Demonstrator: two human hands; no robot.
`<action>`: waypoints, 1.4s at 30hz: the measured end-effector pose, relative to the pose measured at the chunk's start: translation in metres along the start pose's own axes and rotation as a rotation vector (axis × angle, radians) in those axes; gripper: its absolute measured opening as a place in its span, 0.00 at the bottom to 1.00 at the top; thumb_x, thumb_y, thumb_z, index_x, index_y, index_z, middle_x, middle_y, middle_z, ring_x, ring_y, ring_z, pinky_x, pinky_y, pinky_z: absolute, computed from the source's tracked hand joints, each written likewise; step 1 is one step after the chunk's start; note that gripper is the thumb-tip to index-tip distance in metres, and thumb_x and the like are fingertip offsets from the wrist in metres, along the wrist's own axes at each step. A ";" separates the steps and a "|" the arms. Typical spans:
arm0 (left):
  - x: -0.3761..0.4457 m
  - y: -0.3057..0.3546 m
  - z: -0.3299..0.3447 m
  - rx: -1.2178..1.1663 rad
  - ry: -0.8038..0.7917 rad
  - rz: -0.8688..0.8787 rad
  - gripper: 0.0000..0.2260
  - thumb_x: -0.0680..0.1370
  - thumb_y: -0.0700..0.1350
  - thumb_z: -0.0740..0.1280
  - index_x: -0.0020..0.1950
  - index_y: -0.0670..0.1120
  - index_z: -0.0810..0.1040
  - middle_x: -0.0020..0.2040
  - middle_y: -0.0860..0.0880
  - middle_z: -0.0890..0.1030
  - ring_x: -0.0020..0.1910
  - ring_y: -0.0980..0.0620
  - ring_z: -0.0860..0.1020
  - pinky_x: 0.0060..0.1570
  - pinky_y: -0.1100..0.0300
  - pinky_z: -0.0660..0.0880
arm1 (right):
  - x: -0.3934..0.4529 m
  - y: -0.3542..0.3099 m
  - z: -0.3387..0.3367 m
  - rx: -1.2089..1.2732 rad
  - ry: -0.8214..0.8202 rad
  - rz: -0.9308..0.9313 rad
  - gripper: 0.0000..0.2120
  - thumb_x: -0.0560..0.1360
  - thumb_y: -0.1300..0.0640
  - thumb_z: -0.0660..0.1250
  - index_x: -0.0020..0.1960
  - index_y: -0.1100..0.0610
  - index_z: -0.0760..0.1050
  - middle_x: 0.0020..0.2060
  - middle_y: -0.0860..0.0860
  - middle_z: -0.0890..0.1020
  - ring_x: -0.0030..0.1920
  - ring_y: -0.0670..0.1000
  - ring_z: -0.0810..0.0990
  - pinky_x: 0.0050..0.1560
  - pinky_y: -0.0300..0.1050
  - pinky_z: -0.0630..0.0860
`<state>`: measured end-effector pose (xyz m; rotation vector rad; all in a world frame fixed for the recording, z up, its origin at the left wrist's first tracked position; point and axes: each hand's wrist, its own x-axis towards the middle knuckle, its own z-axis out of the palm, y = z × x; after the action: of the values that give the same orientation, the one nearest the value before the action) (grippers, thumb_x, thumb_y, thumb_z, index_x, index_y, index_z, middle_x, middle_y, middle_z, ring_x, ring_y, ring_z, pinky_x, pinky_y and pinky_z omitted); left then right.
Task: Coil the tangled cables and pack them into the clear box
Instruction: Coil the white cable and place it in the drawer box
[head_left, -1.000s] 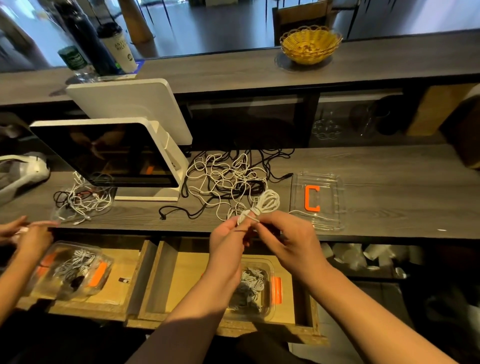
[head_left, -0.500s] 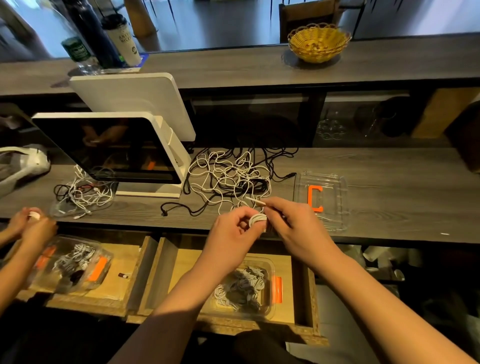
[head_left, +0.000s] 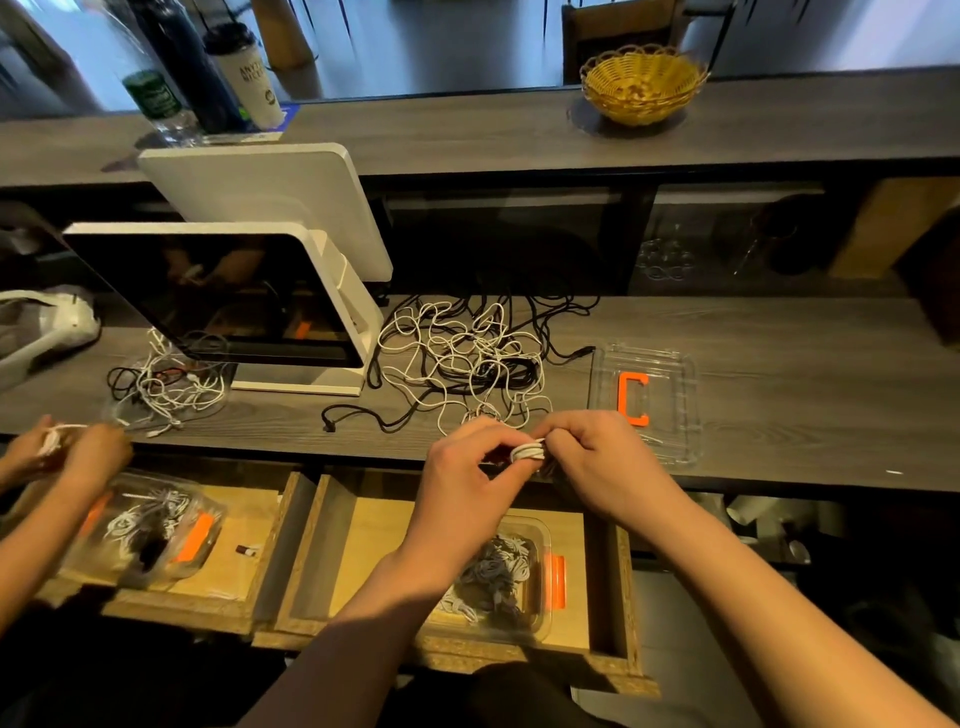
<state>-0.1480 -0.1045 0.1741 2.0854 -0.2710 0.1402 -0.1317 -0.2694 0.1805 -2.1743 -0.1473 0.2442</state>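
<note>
I see the left hand (head_left: 467, 467) and the right hand (head_left: 592, 457) both pinching a small white cable coil (head_left: 529, 450) above the front edge of the surface (head_left: 779, 415). The tangled cables (head_left: 462, 358) lie behind; the clear box (head_left: 540, 571) sits in the open drawer (head_left: 608, 597) below.

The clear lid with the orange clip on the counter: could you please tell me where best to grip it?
Grip the clear lid by its near long rim, from the front: it lies flat, so only its thin edges give purchase.
</note>
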 end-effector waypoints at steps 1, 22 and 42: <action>0.000 0.002 0.001 -0.039 -0.008 -0.052 0.11 0.72 0.36 0.76 0.47 0.52 0.85 0.45 0.55 0.83 0.47 0.58 0.81 0.46 0.68 0.75 | 0.000 0.001 -0.001 0.010 -0.003 0.004 0.14 0.80 0.58 0.60 0.51 0.50 0.84 0.42 0.48 0.85 0.43 0.48 0.82 0.47 0.55 0.79; 0.003 0.018 -0.013 -0.702 -0.029 -0.625 0.10 0.73 0.33 0.73 0.51 0.45 0.85 0.46 0.42 0.87 0.43 0.51 0.85 0.46 0.60 0.80 | -0.015 0.012 0.012 0.522 0.201 -0.080 0.08 0.75 0.58 0.72 0.53 0.53 0.78 0.45 0.50 0.85 0.46 0.49 0.84 0.45 0.44 0.81; -0.006 0.004 -0.012 -0.960 -0.175 -0.742 0.12 0.69 0.39 0.73 0.52 0.41 0.85 0.48 0.41 0.84 0.42 0.50 0.83 0.40 0.63 0.82 | -0.018 0.016 -0.001 0.874 -0.228 0.173 0.16 0.72 0.54 0.69 0.54 0.64 0.80 0.36 0.57 0.80 0.31 0.49 0.77 0.33 0.37 0.75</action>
<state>-0.1550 -0.0958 0.1821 1.1235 0.3032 -0.5271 -0.1488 -0.2830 0.1704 -1.2857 0.0249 0.5414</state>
